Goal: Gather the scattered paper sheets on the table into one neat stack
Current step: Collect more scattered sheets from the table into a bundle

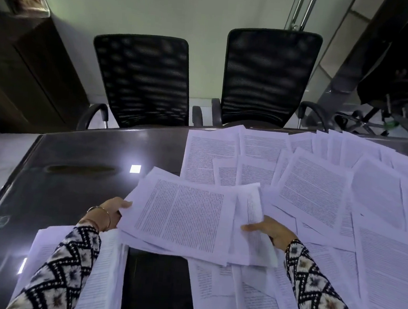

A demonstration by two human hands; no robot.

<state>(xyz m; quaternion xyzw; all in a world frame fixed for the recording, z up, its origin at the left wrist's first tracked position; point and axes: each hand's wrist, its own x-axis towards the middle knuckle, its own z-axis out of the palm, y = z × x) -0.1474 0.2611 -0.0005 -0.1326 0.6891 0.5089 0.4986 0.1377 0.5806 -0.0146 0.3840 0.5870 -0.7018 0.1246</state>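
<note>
I've got a bundle of sheets (182,216) lifted between both hands, just above the dark table (73,167). My left hand (113,211) pinches its left edge, thumb on top, with the other fingers tucked under where I can't see them. My right hand (269,230) does the same on the right edge, thumb laid across the top page and fingers curled beneath. The bundle is ragged, with corners fanning out at different angles, so I'd call this the collecting step, not the squaring one. Under my left forearm sits a thicker stack (104,269) at the near left of the table, which looks like the place for this bundle. Off to my right, loose pages (318,189) cover the table, overlapping right up to the far edge by the 2 chairs (140,79). Next I'd tap these edges level, then lay them on the stack without the top pages sliding, and then reach right for more.
</note>
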